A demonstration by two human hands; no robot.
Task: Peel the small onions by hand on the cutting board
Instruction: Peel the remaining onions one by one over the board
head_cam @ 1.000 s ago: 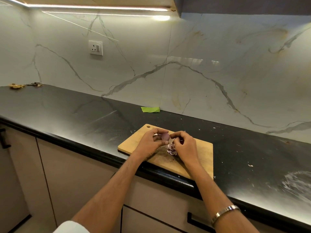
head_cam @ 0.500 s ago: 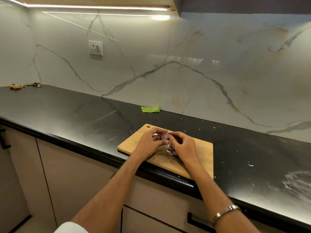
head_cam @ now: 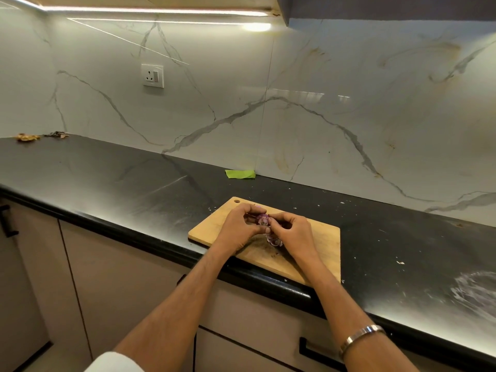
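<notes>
A small purple onion (head_cam: 262,219) is held just above the wooden cutting board (head_cam: 320,238), between both hands. My left hand (head_cam: 239,229) grips it from the left with curled fingers. My right hand (head_cam: 291,232) pinches at its right side with thumb and fingertips. A little heap of purple onion skins (head_cam: 274,241) lies on the board under my right hand, partly hidden by it.
The board sits at the front edge of a black stone counter (head_cam: 134,183). A green scrap (head_cam: 240,173) lies at the marble wall behind. Dry peels (head_cam: 26,137) lie at the far left. White crumbs and a smear (head_cam: 475,294) mark the counter on the right.
My right hand has moved left from the skin heap up to the onion and now pinches it. The left hand keeps holding the onion in about the same place.
</notes>
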